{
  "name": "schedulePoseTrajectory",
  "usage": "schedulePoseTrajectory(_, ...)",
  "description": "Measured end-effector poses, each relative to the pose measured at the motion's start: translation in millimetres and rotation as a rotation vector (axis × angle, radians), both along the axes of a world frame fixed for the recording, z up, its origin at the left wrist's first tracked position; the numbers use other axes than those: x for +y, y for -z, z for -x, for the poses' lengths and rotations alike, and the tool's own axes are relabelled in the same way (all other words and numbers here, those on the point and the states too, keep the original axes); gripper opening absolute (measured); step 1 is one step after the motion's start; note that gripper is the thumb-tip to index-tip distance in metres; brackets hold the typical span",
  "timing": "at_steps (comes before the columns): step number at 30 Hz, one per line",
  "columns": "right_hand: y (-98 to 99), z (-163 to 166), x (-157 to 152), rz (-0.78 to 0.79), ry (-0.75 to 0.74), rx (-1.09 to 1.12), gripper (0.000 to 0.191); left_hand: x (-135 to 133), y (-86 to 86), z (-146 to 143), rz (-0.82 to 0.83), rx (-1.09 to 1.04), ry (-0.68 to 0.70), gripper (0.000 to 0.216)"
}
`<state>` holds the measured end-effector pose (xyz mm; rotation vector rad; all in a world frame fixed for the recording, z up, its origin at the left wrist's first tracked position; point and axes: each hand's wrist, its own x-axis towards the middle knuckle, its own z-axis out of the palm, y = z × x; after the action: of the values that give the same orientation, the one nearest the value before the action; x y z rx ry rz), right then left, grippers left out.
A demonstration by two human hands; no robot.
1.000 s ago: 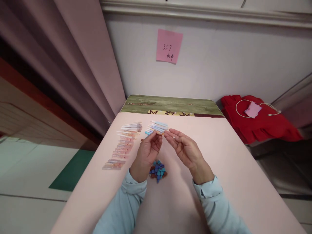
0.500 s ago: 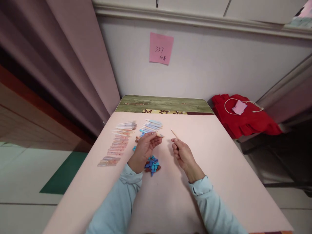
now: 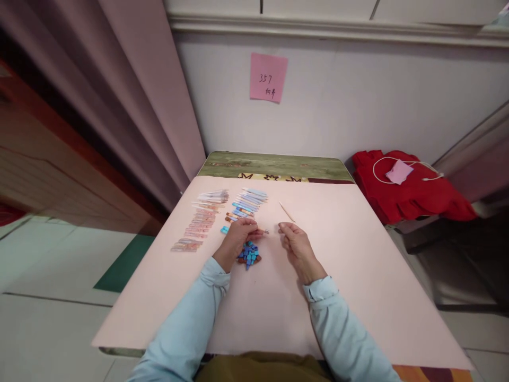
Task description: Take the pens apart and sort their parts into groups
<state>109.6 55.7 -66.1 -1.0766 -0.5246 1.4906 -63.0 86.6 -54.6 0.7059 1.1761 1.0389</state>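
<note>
My left hand point(image 3: 237, 239) is closed in a pinch around a slim beige stick point(image 3: 263, 231), whose darker end sticks out to the right. A pointed wooden stick point(image 3: 287, 212) lies on the table, just beyond my right hand point(image 3: 299, 245). That hand's thumb and forefinger are pressed together; whether anything small is between them does not show. Under and beside my left hand is a heap of small blue and brown block-like pieces point(image 3: 249, 255). Behind it runs a row of blue pencil-like sticks point(image 3: 252, 199), with blue and brown-ended ones point(image 3: 238, 213) nearer.
A column of thin, clear-looking strips or sticks point(image 3: 201, 223) lies on the left of the pink-covered table point(image 3: 358, 276). Beyond the far edge stands a wall with a pink note point(image 3: 268, 78). Red cloth point(image 3: 417, 196) with a white cable is at the right.
The wooden stick has left my right fingers and lies on the table. My left hand still pinches its beige stick. The view has shifted slightly.
</note>
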Motion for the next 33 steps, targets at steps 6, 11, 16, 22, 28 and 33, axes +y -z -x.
schedulePoseTrajectory(6,-6.6,-4.7,-1.6,0.003,-0.016,0.05,0.042,1.4,15.6,-6.0,-0.19,0.431,0.035,0.013)
schedulePoseTrajectory(11,-5.2,-3.6,-2.7,-0.011,0.015,0.059,0.039,4.7,16.2,-5.4,-0.339,0.701,0.063,0.009)
schedulePoseTrajectory(16,-2.1,-1.7,-3.5,-0.021,0.011,0.04,0.042,3.9,9.2,-3.4,-0.453,0.909,0.119,0.009)
schedulePoseTrajectory(22,-1.1,-0.1,-4.2,-0.016,0.012,-0.019,0.041,-0.6,6.7,-3.8,-0.512,1.056,0.152,0.012)
schedulePoseTrajectory(28,0.5,4.1,-6.4,-0.024,0.001,-0.027,0.041,-15.2,-3.3,-8.1,-0.584,0.948,-0.007,0.008)
schedulePoseTrajectory(33,1.5,12.6,-9.8,-0.057,-0.055,-0.029,0.042,-41.5,-9.6,-26.6,-0.562,0.372,-0.002,0.014)
